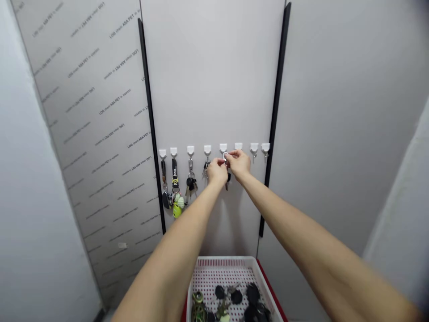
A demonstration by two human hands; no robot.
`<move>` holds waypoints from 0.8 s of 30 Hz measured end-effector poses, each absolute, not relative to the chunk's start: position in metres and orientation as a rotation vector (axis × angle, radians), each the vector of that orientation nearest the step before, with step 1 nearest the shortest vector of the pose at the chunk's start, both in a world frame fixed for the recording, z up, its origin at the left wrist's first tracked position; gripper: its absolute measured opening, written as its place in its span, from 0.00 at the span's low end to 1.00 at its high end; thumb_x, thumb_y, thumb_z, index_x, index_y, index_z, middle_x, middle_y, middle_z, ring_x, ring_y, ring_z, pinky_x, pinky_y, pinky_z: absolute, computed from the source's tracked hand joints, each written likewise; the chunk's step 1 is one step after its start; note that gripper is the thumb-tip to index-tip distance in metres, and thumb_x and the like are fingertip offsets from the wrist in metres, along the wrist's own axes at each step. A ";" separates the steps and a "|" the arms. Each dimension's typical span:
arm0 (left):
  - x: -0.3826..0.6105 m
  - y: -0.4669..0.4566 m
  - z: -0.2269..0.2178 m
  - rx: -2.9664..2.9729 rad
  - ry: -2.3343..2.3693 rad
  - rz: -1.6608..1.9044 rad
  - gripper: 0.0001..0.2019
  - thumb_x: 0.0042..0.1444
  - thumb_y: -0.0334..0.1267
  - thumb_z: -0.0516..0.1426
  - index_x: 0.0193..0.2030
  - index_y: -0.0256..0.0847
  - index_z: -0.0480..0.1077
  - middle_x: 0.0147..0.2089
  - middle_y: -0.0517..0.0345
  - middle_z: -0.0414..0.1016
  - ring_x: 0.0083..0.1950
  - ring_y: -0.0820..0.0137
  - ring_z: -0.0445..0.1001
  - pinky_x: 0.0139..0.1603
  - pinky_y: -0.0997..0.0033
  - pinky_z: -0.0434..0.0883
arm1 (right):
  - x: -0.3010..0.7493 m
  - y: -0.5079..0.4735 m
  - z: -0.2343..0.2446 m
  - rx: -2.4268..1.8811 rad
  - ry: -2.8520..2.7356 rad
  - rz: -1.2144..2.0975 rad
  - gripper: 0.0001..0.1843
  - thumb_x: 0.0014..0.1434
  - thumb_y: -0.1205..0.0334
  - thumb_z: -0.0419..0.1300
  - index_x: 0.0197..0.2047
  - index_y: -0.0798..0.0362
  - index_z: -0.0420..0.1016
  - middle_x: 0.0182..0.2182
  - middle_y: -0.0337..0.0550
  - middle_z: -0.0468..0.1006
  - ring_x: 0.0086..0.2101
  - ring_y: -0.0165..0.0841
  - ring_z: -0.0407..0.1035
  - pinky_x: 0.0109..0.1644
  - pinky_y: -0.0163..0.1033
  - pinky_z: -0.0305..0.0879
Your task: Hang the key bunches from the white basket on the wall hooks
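Both hands meet just below a white wall hook point(223, 147) in the middle of a row. My right hand point(240, 163) pinches a metal key ring point(225, 155) from the right side. My left hand point(216, 171) closes on the same key ring from the left, fingertips nearly touching those of the right. Dark-headed keys point(228, 179) dangle below the ring, partly hidden by my fingers. Whether the ring sits on the hook I cannot tell. On the neighbouring hook to the left hangs a small bunch of keys point(205, 168), partly covered by my left hand.
Farther left hang a key bunch point(191, 182), a black-and-yellow strap point(174, 173) with charms and a dark key fob point(166, 200). Bare hooks point(254, 148) are at right. Below stands a white perforated basket point(225, 260) holding several key sets. Black handles point(279, 89) flank the panel.
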State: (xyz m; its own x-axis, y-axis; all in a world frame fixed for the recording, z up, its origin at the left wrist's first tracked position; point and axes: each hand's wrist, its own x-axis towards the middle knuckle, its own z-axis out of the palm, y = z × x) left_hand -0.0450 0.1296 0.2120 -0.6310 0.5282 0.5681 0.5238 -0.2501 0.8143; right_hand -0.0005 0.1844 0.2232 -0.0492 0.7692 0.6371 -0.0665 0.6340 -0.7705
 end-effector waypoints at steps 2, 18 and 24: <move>-0.047 0.133 0.213 1.355 1.994 2.019 0.07 0.40 0.26 0.48 0.26 0.36 0.64 0.30 0.53 0.69 0.32 0.72 0.66 0.36 0.72 0.61 | -0.004 0.190 0.223 -0.677 -1.509 0.690 0.10 0.37 0.59 0.53 0.24 0.57 0.65 0.17 0.37 0.67 0.16 0.24 0.61 0.24 0.33 0.60; -0.037 0.030 0.006 1.500 2.097 1.233 0.12 0.42 0.26 0.48 0.36 0.33 0.64 0.36 0.53 0.68 0.36 0.75 0.65 0.40 0.74 0.62 | 0.079 0.114 0.027 -0.786 -2.447 0.721 0.10 0.43 0.66 0.49 0.28 0.58 0.68 0.24 0.42 0.72 0.25 0.27 0.64 0.31 0.31 0.58; -0.029 0.004 -0.049 1.560 2.225 0.853 0.14 0.41 0.28 0.49 0.38 0.36 0.64 0.39 0.54 0.67 0.41 0.73 0.63 0.43 0.75 0.59 | 0.101 0.089 -0.037 -0.915 -2.725 0.488 0.12 0.43 0.63 0.50 0.32 0.56 0.69 0.32 0.45 0.71 0.34 0.32 0.62 0.38 0.34 0.53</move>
State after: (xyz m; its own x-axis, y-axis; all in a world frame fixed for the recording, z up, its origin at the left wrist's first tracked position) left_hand -0.0285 0.0041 -0.0486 -0.3700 0.9242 0.0948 0.7506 0.2373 0.6166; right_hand 0.1009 0.0891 -0.0375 -0.7801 0.6167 0.1054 0.5419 0.7502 -0.3790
